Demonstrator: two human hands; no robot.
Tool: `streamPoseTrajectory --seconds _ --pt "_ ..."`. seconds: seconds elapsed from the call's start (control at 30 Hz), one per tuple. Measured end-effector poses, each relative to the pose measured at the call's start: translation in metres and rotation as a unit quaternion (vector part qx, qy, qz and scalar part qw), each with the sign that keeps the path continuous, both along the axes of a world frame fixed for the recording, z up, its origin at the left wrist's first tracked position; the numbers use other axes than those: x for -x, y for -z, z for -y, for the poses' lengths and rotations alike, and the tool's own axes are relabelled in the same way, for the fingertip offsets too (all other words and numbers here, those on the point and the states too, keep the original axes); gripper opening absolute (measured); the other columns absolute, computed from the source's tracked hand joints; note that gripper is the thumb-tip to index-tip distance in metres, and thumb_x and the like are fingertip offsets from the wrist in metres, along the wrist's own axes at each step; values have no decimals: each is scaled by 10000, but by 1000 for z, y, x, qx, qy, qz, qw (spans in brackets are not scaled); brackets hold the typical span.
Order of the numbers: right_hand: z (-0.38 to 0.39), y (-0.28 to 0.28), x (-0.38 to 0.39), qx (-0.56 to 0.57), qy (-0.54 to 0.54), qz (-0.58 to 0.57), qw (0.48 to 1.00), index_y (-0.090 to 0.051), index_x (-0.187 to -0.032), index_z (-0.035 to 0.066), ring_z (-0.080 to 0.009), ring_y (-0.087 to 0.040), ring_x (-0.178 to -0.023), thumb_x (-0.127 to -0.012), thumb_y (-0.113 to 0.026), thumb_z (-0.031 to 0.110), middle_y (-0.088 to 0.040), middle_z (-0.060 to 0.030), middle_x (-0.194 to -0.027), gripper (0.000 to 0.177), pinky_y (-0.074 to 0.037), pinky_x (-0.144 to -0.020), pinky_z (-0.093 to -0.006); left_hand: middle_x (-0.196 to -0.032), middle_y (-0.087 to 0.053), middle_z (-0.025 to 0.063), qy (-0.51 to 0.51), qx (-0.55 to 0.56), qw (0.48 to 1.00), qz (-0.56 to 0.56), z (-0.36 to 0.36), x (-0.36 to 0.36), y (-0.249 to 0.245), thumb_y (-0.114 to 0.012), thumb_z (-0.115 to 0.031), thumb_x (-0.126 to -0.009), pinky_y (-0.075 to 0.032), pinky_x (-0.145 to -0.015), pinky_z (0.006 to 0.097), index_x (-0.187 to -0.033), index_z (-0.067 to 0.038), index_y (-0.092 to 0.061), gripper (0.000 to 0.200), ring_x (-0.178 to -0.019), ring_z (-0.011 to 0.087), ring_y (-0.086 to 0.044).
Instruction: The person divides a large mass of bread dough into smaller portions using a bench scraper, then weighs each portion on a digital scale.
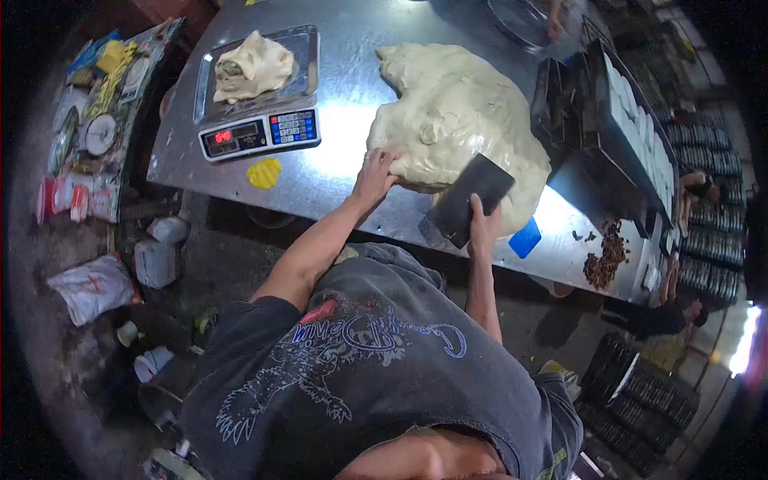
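Observation:
A large mass of pale dough [456, 112] lies on the metal table [344, 72]. My left hand [374, 178] grips the dough's near left edge, fingers closed on it. In my right hand [485, 224] is a dark flat rectangular scraper [472, 196], held tilted against the dough's near side. To the left stands a digital scale [260, 134] with lit red digits. Its metal tray [310, 60] bears a smaller lump of dough [254, 68].
Yellow material [263, 173] lies before the scale. A blue piece [526, 238] and brown bits [606, 258] are near the table's front edge. Dark racks [592, 120] stand right. Another person's hand [554, 29] is at a round pan [520, 44]; more people are far right.

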State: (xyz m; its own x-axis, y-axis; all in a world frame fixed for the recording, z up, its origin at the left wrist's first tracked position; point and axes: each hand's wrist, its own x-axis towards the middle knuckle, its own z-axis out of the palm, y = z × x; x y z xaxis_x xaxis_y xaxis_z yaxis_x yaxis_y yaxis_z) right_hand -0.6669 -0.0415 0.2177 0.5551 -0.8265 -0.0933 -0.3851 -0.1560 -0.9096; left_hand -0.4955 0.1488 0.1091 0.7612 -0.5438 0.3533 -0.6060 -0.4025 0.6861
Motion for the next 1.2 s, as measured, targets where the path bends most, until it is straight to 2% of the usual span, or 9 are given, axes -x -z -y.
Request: streamPoseTrajectory --seconds 0.13,0.27,0.5,0.7,0.9,1.03,1.1,1.13,1.2 --pt "-13 19 -48 76 -234 -38 968 -590 -1251 -33 -350 -700 -965 -912 -712 277 -712 -230 -1089 476 -531 -860 -429 -959 -714 168 35 98 971 -213 -24 -13 -2 -638 -48 -905 -555 -746 363 -1128 -13 -661 226 -826 270 -726" --pt "-66 30 -102 258 -400 -174 862 -522 -1189 15 -481 -660 -892 -892 -687 260 -693 -270 -918 419 -519 -755 -546 -1044 -712 178 -3 77 969 -236 -64 5 -8 -607 -103 -919 -542 -837 427 -1059 -29 -727 199 -924 353 -695" --pt "-84 79 -162 248 -411 -217 850 -512 -1264 -28 -484 -657 -972 -865 -715 340 -683 -320 -1018 579 -517 -828 -536 -985 -712 112 -84 103 922 -363 -140 20 10 -692 -138 -927 -551 -757 308 -1179 -9 -672 283 -868 150 -685" --pt "-78 87 -162 152 -372 -219 889 -560 -1277 -45 -426 -667 -1059 -862 -741 367 -695 -275 -1109 611 -513 -905 -462 -1108 -647 75 -62 206 830 -515 -212 -10 -6 -696 -202 -945 -539 -822 306 -1294 -20 -579 410 -971 150 -640" --pt "-90 69 -157 113 -332 -206 914 -590 -1242 -39 -401 -668 -1064 -859 -755 364 -691 -267 -1130 580 -508 -911 -446 -1220 -603 90 -57 352 916 -183 -199 -134 -80 -716 -193 -900 -445 -1012 356 -1289 -58 -550 443 -1132 206 -580" --pt "-90 78 -158 144 -308 -185 922 -586 -1243 -46 -390 -675 -1029 -866 -752 375 -691 -268 -1119 588 -509 -897 -441 -1354 -572 114 -157 189 962 119 -193 -233 -133 -650 -418 -915 -349 -1124 487 -1357 -70 -528 576 -1279 310 -522" --pt "-95 78 -149 142 -294 -169 930 -584 -1241 -51 -382 -675 -1004 -870 -752 378 -694 -263 -1099 592 -509 -886 -433 -1453 -516 144 -255 -38 951 169 -179 -267 -113 -619 -442 -938 -291 -1172 496 -1411 -117 -512 583 -1384 339 -441" --pt "-98 72 -145 128 -287 -168 934 -583 -1240 -53 -376 -674 -994 -870 -752 379 -695 -259 -1089 593 -509 -881 -428 -1471 -512 147 -165 48 984 -42 -178 -292 -84 -621 -482 -936 -275 -1170 562 -1429 -145 -510 607 -1391 367 -446" --pt "-96 71 -140 140 -272 -182 935 -584 -1229 -60 -342 -671 -957 -870 -758 365 -698 -240 -1048 583 -508 -864 -414 -1393 -574 172 -219 -19 974 -60 -173 -281 -86 -638 -461 -939 -346 -1137 522 -1431 -101 -496 626 -1318 338 -526"
